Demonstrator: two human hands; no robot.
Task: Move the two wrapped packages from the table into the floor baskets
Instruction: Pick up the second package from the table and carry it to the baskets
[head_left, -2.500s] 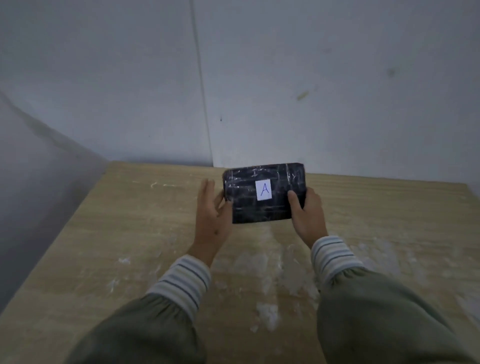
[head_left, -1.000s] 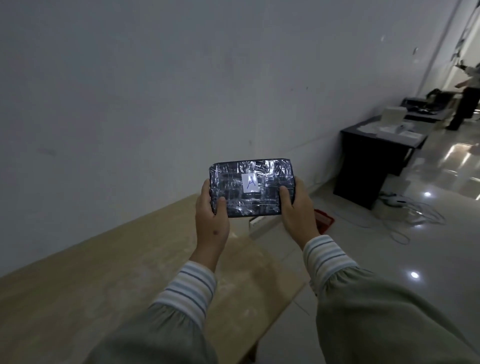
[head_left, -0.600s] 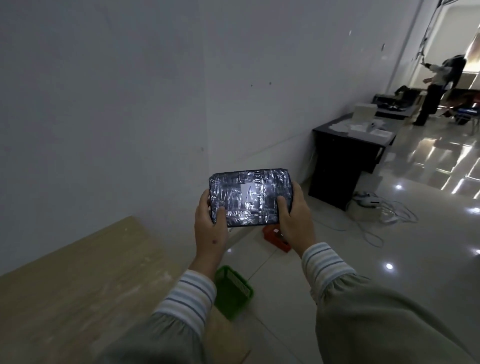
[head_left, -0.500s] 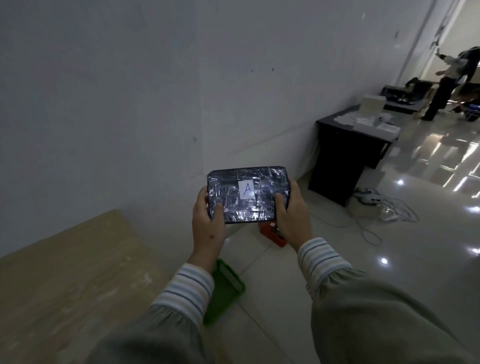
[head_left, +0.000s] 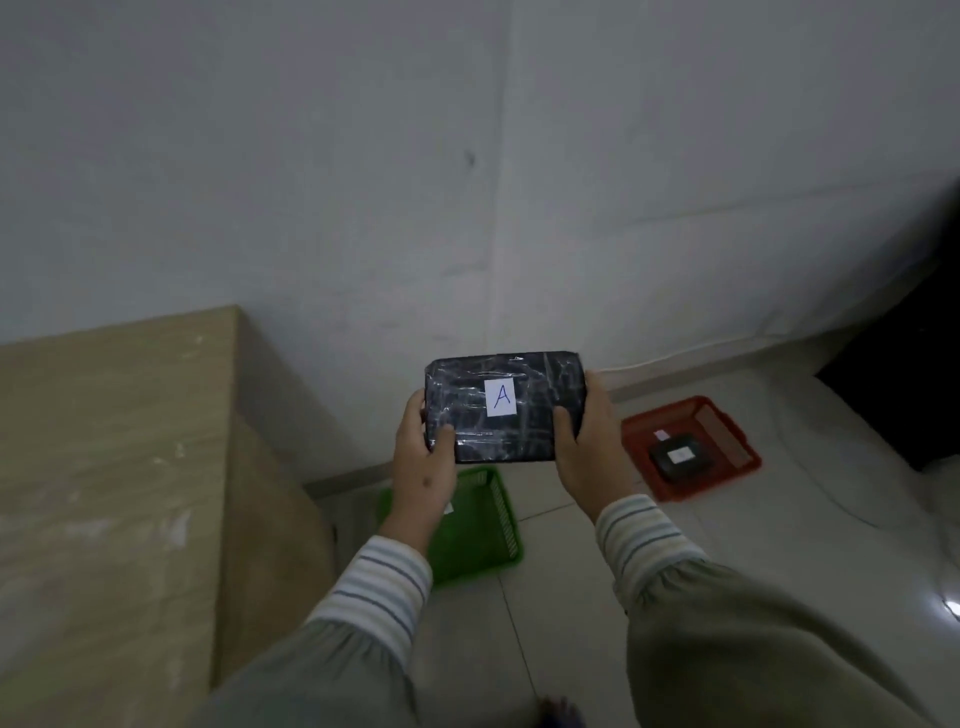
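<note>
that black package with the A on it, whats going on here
A person holds the black wrapped package in the air with both hands, the left hand on its left end and the right hand on its right end. It is off the wooden table and above the floor. Below stand a green basket and a red basket. The red one already has a second dark package in it.

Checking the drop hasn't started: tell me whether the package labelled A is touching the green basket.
Apart. The head view shows the package held in the air by the left hand and right hand, above the green basket on the floor.
</note>
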